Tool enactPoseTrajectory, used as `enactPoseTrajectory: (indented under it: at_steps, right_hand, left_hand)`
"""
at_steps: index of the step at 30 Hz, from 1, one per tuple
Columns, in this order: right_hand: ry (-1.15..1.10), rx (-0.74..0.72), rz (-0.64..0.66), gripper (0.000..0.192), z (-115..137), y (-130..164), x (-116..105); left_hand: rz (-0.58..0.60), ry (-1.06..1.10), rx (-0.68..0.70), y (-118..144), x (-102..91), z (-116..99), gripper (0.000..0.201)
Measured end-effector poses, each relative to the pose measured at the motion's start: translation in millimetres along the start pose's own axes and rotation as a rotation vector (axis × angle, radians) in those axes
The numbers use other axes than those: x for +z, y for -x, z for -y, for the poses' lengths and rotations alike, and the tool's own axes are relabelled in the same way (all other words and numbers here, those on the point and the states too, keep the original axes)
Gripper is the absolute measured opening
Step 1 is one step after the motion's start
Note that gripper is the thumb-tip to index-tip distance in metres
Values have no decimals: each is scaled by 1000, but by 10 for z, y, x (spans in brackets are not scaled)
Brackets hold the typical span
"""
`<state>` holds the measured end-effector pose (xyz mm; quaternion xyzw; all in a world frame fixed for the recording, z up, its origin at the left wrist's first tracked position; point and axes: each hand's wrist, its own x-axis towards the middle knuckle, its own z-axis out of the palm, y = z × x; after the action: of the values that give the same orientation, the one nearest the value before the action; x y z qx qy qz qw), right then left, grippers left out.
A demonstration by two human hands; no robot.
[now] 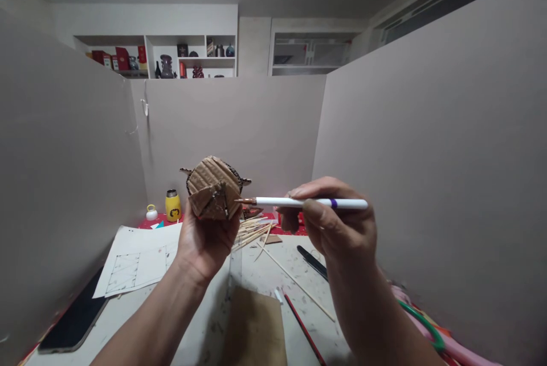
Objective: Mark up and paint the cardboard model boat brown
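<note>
My left hand is raised above the table and closed around the underside of a small cardboard model. The model has a rounded ridged top, a flat lower front and small pieces sticking out at both sides. In my right hand a white paintbrush with a purple band is pinched between thumb and fingers. The brush lies level and points left, its brown tip at the right side of the model's front. Whether the tip touches the cardboard, I cannot tell.
A drawing sheet and black phone lie left, with a yellow bottle behind. Several thin wooden sticks are scattered mid-table. Nearer are a cardboard sheet, a red pencil and a black tool. Grey partitions surround the table.
</note>
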<state>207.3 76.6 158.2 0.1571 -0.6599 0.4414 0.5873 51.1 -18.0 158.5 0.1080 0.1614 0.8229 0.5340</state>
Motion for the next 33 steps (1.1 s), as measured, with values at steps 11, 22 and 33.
enactPoseTrajectory:
  at_steps: [11, 22, 33]
  right_hand:
    - [-127, 204, 123, 11, -90, -111, -132]
    - [-242, 121, 98, 12, -89, -115, -23]
    - [-275, 106, 202, 10, -51, -95, -53]
  left_hand:
    - [3, -36, -18, 99, 48, 4, 39]
    - [-58, -57, -94, 111, 59, 103, 39]
    - [-12, -29, -50, 192, 61, 76, 30]
